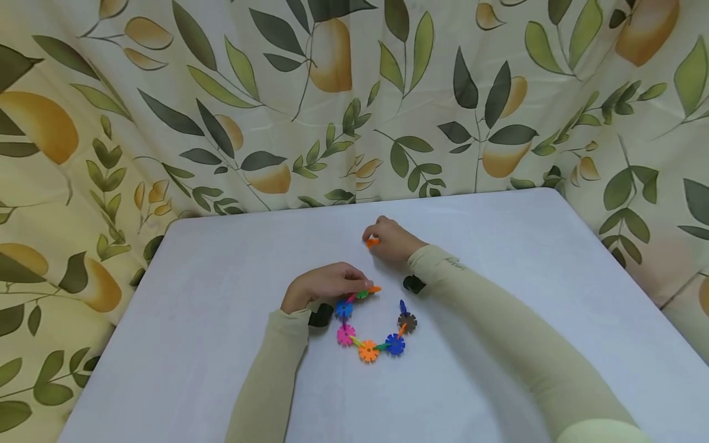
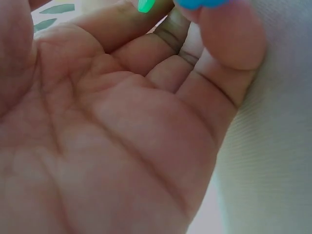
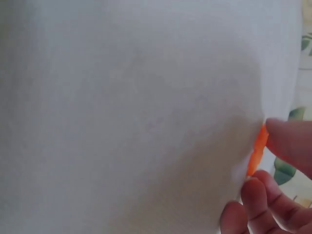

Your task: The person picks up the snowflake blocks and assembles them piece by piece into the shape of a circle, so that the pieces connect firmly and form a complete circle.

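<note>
A curved chain of notched plastic discs (image 1: 368,351) lies on the white table, in pink, blue, orange, brown and green, with a gap at its far right side. My left hand (image 1: 329,282) holds the chain's far left end, by a green disc (image 1: 362,295) and an orange disc (image 1: 375,289). In the left wrist view, part of a blue disc (image 2: 202,2) shows by the fingertips; the rest is cut off. Farther back, my right hand (image 1: 392,239) pinches a separate orange disc (image 1: 373,242). The right wrist view shows this orange disc (image 3: 257,150) edge-on between thumb and fingers.
A white cloth covers the table (image 1: 221,258). Behind it hangs a curtain (image 1: 360,123) printed with leaves and fruit. Black wrist cameras sit at the left wrist (image 1: 321,315) and the right wrist (image 1: 413,283), close to the chain.
</note>
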A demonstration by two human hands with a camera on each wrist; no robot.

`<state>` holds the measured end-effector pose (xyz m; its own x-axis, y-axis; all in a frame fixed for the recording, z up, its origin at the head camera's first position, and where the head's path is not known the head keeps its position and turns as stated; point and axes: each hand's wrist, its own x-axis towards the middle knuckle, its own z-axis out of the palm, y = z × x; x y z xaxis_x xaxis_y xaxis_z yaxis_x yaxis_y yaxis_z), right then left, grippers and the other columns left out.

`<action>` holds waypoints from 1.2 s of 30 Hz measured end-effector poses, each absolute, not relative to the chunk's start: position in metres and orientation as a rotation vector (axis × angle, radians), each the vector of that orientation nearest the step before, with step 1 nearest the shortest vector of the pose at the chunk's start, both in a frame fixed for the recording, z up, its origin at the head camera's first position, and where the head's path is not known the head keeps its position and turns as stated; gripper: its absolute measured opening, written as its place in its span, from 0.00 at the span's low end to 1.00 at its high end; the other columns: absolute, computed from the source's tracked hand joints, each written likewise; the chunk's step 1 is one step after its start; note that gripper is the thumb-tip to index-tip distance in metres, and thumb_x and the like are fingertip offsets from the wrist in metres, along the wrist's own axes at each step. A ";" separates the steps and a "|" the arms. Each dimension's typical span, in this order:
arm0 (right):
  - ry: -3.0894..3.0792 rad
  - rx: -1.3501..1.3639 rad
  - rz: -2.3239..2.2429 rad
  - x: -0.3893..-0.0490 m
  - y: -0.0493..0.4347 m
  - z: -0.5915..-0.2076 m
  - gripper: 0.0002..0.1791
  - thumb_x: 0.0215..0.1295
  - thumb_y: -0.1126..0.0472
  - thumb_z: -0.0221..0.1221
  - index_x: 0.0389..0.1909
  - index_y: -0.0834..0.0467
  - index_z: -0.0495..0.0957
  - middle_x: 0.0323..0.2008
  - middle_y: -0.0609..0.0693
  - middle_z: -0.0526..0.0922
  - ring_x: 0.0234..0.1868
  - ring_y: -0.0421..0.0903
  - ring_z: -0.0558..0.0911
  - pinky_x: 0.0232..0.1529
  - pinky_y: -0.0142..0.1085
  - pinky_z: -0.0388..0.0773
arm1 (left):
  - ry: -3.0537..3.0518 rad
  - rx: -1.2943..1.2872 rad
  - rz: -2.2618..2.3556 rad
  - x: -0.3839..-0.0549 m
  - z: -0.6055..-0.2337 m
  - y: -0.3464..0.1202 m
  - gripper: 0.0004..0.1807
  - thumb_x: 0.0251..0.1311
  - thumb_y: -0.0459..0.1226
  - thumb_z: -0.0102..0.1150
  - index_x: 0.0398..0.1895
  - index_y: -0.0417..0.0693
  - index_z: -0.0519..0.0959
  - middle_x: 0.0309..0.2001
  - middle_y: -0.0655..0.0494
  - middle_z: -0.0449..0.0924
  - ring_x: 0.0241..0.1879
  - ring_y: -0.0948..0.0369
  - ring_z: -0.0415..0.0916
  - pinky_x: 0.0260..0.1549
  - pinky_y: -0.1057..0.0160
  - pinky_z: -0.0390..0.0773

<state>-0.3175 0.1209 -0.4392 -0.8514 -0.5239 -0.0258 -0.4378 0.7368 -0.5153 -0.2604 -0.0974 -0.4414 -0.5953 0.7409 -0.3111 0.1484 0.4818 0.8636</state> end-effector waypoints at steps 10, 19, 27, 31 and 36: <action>2.776 -0.694 -0.684 -0.309 0.123 -0.439 0.10 0.70 0.70 0.67 0.50 0.64 0.83 0.43 0.59 0.78 0.46 0.55 0.75 0.53 0.45 0.76 | 2.025 0.680 1.106 -0.259 -0.442 -0.096 0.17 0.81 0.43 0.56 0.53 0.38 0.86 0.37 0.57 0.76 0.41 0.60 0.71 0.41 0.63 0.71; 2.715 -0.650 -0.663 -0.294 0.142 -0.434 0.14 0.68 0.65 0.71 0.49 0.66 0.79 0.36 0.55 0.80 0.42 0.52 0.77 0.48 0.44 0.77 | 1.955 0.686 1.149 -0.257 -0.441 -0.096 0.16 0.81 0.41 0.56 0.56 0.37 0.84 0.41 0.53 0.87 0.43 0.58 0.77 0.47 0.62 0.77; 2.666 -0.624 -0.674 -0.271 0.166 -0.430 0.11 0.68 0.63 0.71 0.40 0.62 0.78 0.34 0.52 0.78 0.39 0.50 0.76 0.43 0.42 0.74 | 1.991 0.669 1.151 -0.257 -0.441 -0.094 0.14 0.80 0.40 0.59 0.55 0.39 0.85 0.44 0.54 0.89 0.46 0.58 0.79 0.51 0.61 0.79; 2.634 -0.634 -0.799 -0.262 0.181 -0.433 0.08 0.68 0.68 0.70 0.37 0.61 0.78 0.31 0.50 0.78 0.33 0.46 0.77 0.37 0.38 0.75 | 1.988 0.666 1.162 -0.257 -0.442 -0.093 0.14 0.80 0.40 0.59 0.54 0.39 0.84 0.45 0.53 0.90 0.46 0.58 0.80 0.52 0.61 0.79; 2.511 -0.555 -1.025 -0.250 0.192 -0.430 0.04 0.70 0.74 0.62 0.38 0.63 0.81 0.31 0.52 0.81 0.25 0.45 0.81 0.32 0.36 0.81 | 1.998 0.665 1.170 -0.257 -0.442 -0.094 0.14 0.80 0.40 0.59 0.54 0.38 0.84 0.45 0.53 0.90 0.47 0.58 0.81 0.53 0.60 0.79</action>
